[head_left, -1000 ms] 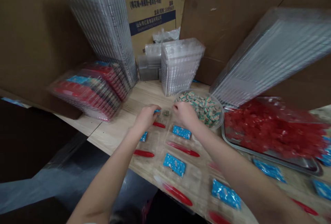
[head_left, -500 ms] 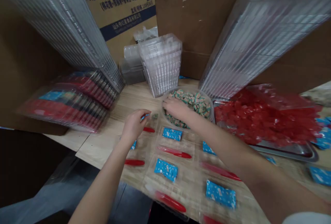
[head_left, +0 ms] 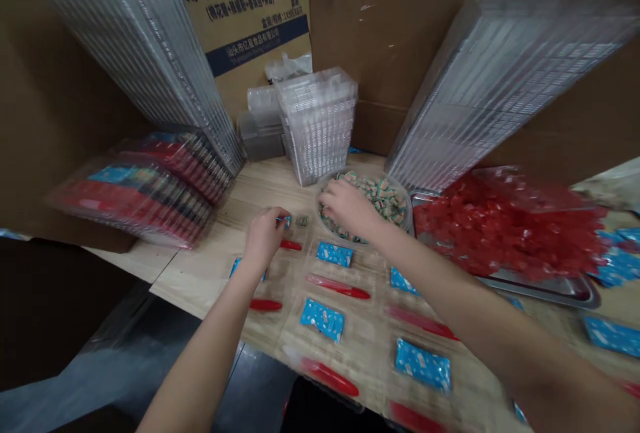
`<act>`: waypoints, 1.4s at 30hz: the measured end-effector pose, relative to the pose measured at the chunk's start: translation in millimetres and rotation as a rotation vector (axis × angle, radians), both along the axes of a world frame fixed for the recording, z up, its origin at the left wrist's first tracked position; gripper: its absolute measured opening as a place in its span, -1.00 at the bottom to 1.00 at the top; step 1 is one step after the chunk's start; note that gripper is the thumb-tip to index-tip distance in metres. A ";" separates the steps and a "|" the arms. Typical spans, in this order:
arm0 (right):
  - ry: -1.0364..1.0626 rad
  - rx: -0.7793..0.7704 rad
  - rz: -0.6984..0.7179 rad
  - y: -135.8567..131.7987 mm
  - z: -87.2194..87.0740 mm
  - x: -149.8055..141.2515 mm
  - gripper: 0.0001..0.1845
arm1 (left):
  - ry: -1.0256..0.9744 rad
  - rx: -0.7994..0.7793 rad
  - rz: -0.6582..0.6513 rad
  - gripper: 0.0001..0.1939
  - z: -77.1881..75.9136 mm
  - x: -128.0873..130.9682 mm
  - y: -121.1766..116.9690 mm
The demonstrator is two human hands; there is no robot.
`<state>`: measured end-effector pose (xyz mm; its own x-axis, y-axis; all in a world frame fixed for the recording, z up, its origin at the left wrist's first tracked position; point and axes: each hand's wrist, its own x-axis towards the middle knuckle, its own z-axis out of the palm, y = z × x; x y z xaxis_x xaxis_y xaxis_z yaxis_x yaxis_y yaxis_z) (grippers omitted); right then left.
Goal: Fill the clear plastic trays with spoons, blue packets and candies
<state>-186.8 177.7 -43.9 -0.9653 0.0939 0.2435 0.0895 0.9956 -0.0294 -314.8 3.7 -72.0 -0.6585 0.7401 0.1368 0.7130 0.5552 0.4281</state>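
My right hand (head_left: 346,204) reaches into a round clear tub (head_left: 411,220) of small striped wrapped pieces (head_left: 385,196). Its fingers are bent down into the pile and their tips are hidden. My left hand (head_left: 265,236) is curled above the back-left clear tray, its fingertips beside a blue packet (head_left: 284,221). Whatever the left fingers hold is hidden. One small striped piece (head_left: 302,220) lies just right of those fingertips. Clear trays in rows hold blue printed packets (head_left: 335,254) and red pen-shaped items (head_left: 340,286).
Behind the tub stand a short stack of clear trays (head_left: 320,126) and two tall leaning stacks, left (head_left: 150,53) and right (head_left: 500,80). Filled packs (head_left: 145,193) are piled at left. A metal tray (head_left: 575,293) carries red wrapped pieces (head_left: 510,226). Cardboard boxes (head_left: 370,40) wall the back.
The view has shifted slightly. My right hand stays in the tub with its back raised a little more, and my left hand remains over the same back-left tray.
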 end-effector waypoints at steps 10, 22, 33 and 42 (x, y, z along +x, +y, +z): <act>-0.335 0.199 0.346 -28.9 2.8 -50.4 -0.74 | -0.085 -0.040 -0.040 -0.73 -4.6 -14.1 -10.2; -0.448 -0.021 0.115 -12.6 12.4 -74.5 -0.77 | -0.123 0.005 -0.079 -0.75 -5.9 -18.4 -9.4; -0.721 0.017 -0.017 -35.4 14.6 -106.3 -0.80 | -0.070 -0.026 -0.172 -0.72 -1.9 -14.1 0.7; -0.601 0.035 -0.163 -48.8 6.0 -102.2 -0.75 | -0.050 -0.079 -0.187 -0.75 -3.8 -14.1 8.8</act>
